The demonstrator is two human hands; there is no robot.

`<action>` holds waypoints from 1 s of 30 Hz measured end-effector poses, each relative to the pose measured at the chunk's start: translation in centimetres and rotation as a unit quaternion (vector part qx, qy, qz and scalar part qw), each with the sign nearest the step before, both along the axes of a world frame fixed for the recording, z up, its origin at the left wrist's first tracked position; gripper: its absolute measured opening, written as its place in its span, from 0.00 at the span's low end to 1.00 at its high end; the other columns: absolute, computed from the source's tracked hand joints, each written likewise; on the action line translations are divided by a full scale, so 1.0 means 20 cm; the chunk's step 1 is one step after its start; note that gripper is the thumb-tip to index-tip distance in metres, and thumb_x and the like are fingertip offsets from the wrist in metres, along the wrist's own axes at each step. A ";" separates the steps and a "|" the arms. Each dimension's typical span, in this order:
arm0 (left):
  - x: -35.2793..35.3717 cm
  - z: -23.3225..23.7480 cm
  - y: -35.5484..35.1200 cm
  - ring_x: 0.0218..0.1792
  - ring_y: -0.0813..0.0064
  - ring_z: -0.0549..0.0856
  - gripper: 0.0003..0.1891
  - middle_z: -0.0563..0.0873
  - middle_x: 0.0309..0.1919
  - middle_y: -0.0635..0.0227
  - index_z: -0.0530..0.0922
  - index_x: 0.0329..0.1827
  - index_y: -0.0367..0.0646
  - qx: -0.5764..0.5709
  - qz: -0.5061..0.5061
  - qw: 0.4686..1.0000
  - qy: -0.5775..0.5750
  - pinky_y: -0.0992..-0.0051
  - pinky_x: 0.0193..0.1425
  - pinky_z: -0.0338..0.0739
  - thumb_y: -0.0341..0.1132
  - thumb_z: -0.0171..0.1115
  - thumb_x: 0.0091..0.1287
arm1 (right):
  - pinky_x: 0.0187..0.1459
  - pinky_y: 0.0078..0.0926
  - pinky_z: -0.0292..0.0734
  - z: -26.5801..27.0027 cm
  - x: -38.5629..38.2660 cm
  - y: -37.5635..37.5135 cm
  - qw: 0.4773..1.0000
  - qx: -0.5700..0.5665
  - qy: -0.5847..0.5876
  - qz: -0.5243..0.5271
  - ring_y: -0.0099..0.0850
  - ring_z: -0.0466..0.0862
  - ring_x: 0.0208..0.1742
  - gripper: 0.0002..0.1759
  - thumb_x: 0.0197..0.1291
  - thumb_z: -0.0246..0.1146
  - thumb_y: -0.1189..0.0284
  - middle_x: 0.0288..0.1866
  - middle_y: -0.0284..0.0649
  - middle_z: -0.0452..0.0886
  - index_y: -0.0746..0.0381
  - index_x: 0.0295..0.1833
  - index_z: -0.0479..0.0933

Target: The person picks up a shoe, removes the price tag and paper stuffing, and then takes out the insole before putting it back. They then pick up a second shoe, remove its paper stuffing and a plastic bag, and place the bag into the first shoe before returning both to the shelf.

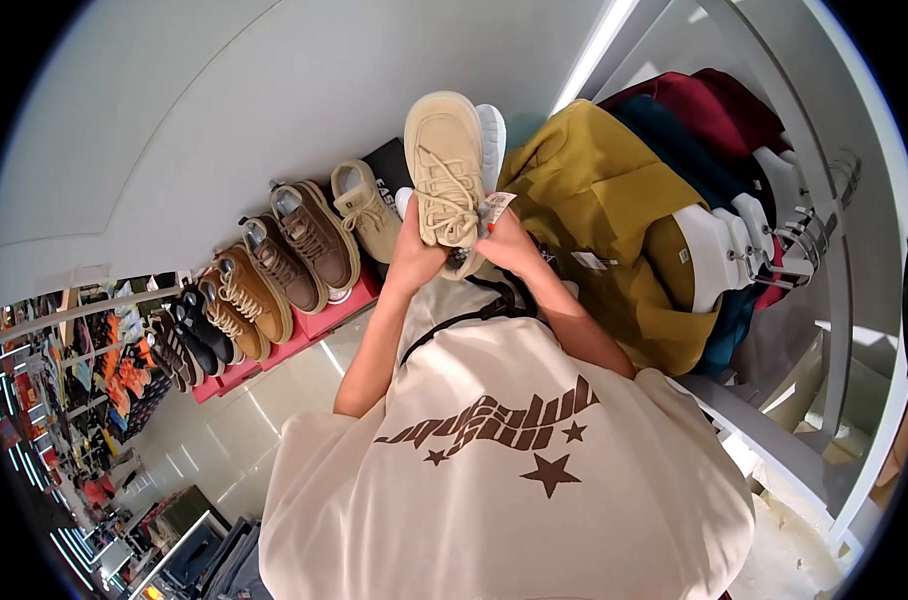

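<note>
A beige lace-up shoe [446,140] is held up in front of me, toe upward, with its laces facing me. Behind its right edge shows the pale sole of a second shoe [493,148]. My left hand [419,258] is closed around the lower left side of the pair. On the opposite side, my right hand [511,248] grips near the heel opening, close to a white and red price tag [499,205]. Fingers of both hands are partly hidden by the shoes. Just left of the pair, another beige shoe [371,222] stands on the display.
Brown shoes [319,240], tan shoes [254,290] and black shoes [200,325] line up on red boxes [319,318] along the wall. Mustard garments [594,200] hang at right on white hangers [709,250] beside a metal rack frame [836,300]. Folded jeans [229,560] lie lower left.
</note>
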State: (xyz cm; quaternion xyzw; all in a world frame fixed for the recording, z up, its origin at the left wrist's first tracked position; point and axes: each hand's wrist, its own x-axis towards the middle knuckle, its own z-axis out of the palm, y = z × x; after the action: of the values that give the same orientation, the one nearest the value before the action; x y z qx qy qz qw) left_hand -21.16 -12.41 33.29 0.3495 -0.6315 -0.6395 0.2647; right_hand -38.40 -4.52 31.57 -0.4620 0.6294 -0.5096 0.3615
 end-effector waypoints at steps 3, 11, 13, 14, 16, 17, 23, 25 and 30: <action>0.00 0.01 0.04 0.70 0.66 0.85 0.41 0.87 0.67 0.57 0.68 0.81 0.40 -0.049 0.018 0.997 -0.053 0.67 0.76 0.77 0.24 0.78 0.65 | 0.61 0.40 0.83 -0.04 0.00 0.00 0.998 0.014 -0.047 0.025 0.43 0.90 0.55 0.21 0.59 0.76 0.74 0.53 0.50 0.90 0.69 0.57 0.84; 0.04 0.01 0.07 0.70 0.56 0.87 0.43 0.88 0.67 0.50 0.65 0.83 0.39 -0.053 0.021 0.993 -0.108 0.62 0.74 0.79 0.28 0.75 0.65 | 0.69 0.34 0.80 -0.01 0.03 0.08 0.968 0.103 -0.224 0.039 0.30 0.85 0.67 0.33 0.61 0.70 0.82 0.66 0.40 0.87 0.68 0.74 0.78; 0.06 0.06 0.09 0.70 0.54 0.87 0.44 0.88 0.68 0.49 0.63 0.85 0.39 -0.035 0.017 0.994 -0.107 0.62 0.74 0.79 0.30 0.75 0.66 | 0.71 0.34 0.79 0.08 0.04 0.12 0.960 0.123 -0.248 0.040 0.30 0.84 0.69 0.35 0.61 0.70 0.83 0.69 0.40 0.85 0.67 0.77 0.76; 0.07 0.10 0.09 0.70 0.53 0.87 0.46 0.87 0.68 0.47 0.61 0.87 0.39 -0.021 0.015 0.994 -0.104 0.61 0.75 0.79 0.32 0.74 0.66 | 0.72 0.33 0.78 0.13 0.05 0.14 0.952 0.139 -0.271 0.042 0.31 0.83 0.71 0.38 0.61 0.69 0.84 0.71 0.41 0.84 0.67 0.79 0.75; 0.10 0.20 0.11 0.71 0.53 0.87 0.48 0.87 0.69 0.46 0.59 0.89 0.38 -0.022 0.001 0.991 -0.132 0.61 0.76 0.78 0.33 0.74 0.66 | 0.72 0.33 0.78 0.15 0.05 0.15 0.944 0.148 -0.291 0.049 0.31 0.83 0.71 0.38 0.61 0.69 0.84 0.71 0.41 0.84 0.66 0.79 0.75; 0.12 0.26 0.12 0.72 0.53 0.87 0.49 0.87 0.69 0.45 0.57 0.90 0.38 -0.026 -0.014 0.987 -0.157 0.61 0.77 0.77 0.35 0.74 0.67 | 0.71 0.33 0.79 0.14 0.05 0.16 0.937 0.154 -0.309 0.057 0.31 0.83 0.72 0.38 0.61 0.68 0.84 0.71 0.40 0.85 0.66 0.79 0.75; 0.25 0.56 0.07 0.79 0.51 0.78 0.61 0.70 0.84 0.43 0.36 0.95 0.35 0.013 -0.160 0.982 -0.098 0.59 0.77 0.78 0.39 0.74 0.71 | 0.69 0.32 0.80 0.34 0.07 0.22 0.909 0.110 -0.395 0.068 0.30 0.83 0.71 0.37 0.62 0.66 0.86 0.71 0.38 0.85 0.64 0.79 0.76; 0.29 0.60 0.06 0.78 0.51 0.79 0.61 0.67 0.86 0.44 0.34 0.96 0.37 0.040 -0.184 0.981 -0.045 0.61 0.73 0.82 0.37 0.73 0.72 | 0.69 0.31 0.80 0.40 0.09 0.23 0.923 0.086 -0.371 0.064 0.28 0.83 0.70 0.36 0.63 0.65 0.85 0.70 0.37 0.85 0.65 0.79 0.76; 0.28 0.71 0.08 0.82 0.54 0.74 0.62 0.62 0.89 0.45 0.33 0.96 0.38 0.028 -0.188 0.981 0.023 0.63 0.71 0.82 0.39 0.72 0.71 | 0.68 0.31 0.80 0.61 0.12 0.27 0.922 0.053 -0.382 0.029 0.27 0.83 0.67 0.32 0.64 0.67 0.82 0.67 0.37 0.86 0.65 0.75 0.78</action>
State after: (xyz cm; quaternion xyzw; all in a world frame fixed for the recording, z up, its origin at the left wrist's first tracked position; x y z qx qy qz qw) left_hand -15.48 -10.73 47.54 0.2171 -0.6615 -0.7033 0.1437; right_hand -35.96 0.92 43.74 -0.2306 0.4556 -0.6025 0.6134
